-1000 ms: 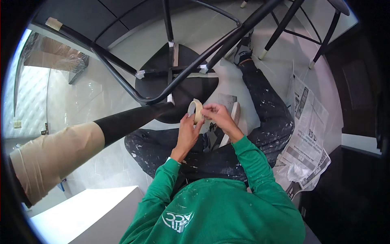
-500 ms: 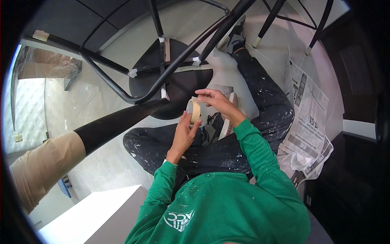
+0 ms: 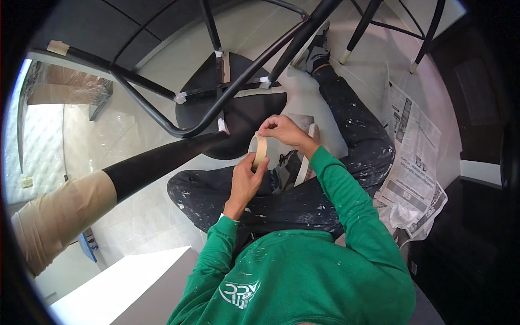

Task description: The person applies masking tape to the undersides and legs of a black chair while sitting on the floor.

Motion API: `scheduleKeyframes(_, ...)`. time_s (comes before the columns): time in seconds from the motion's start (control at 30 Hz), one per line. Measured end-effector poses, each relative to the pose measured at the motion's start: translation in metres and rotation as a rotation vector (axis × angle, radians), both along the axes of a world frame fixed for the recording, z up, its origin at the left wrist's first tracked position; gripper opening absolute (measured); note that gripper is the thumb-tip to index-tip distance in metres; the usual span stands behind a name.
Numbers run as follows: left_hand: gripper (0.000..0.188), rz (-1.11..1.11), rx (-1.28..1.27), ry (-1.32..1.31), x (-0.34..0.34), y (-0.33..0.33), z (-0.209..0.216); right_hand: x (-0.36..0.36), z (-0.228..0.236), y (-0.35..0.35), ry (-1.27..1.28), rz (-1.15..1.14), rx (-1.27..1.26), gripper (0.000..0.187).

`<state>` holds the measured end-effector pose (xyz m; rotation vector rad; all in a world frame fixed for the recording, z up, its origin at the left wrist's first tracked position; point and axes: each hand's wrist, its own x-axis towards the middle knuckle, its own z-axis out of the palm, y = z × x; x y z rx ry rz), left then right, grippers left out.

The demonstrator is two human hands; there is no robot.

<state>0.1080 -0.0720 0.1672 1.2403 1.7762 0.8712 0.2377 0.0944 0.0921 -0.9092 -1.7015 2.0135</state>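
A roll of cream masking tape point(image 3: 261, 150) stands on edge above my crossed legs, gripped low by the thumb and fingers of my left hand point(image 3: 246, 183). At its upper rim, the thumb and index finger of my right hand point(image 3: 288, 131) pinch the tape, apparently at its loose end. Just beyond the roll lies an upturned stool or chair with a black seat point(image 3: 249, 116) on the floor. Its black metal legs point(image 3: 216, 111) rise toward me, and pale tape wraps several joints.
One thick leg wrapped in tan tape point(image 3: 67, 216) reaches in at the left. Newspaper sheets point(image 3: 409, 157) with crumpled white paper point(image 3: 403, 216) lie right of my paint-spotted trousers. A white box-like surface point(image 3: 124, 287) stands lower left. Plastic-wrapped things point(image 3: 70, 89) sit at far left.
My right hand has closed from loosely spread fingers into a pinch at the tape roll's upper rim. My left hand still grips the roll in nearly the same place.
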Motion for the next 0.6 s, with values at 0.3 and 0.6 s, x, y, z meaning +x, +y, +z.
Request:
scheduleKeyframes(0.3, 0.059, 0.269, -0.359, -0.414, -0.023, -0.043, -0.047, -0.073, -0.029, 0.099, 0.015, -0.588, 0.594, 0.018)
scheduleKeyframes(0.6, 0.024, 0.428, -0.512, -0.915, -0.055, -0.039, -0.048, -0.121, -0.039, 0.083, -0.251, -0.378, 0.439, 0.016)
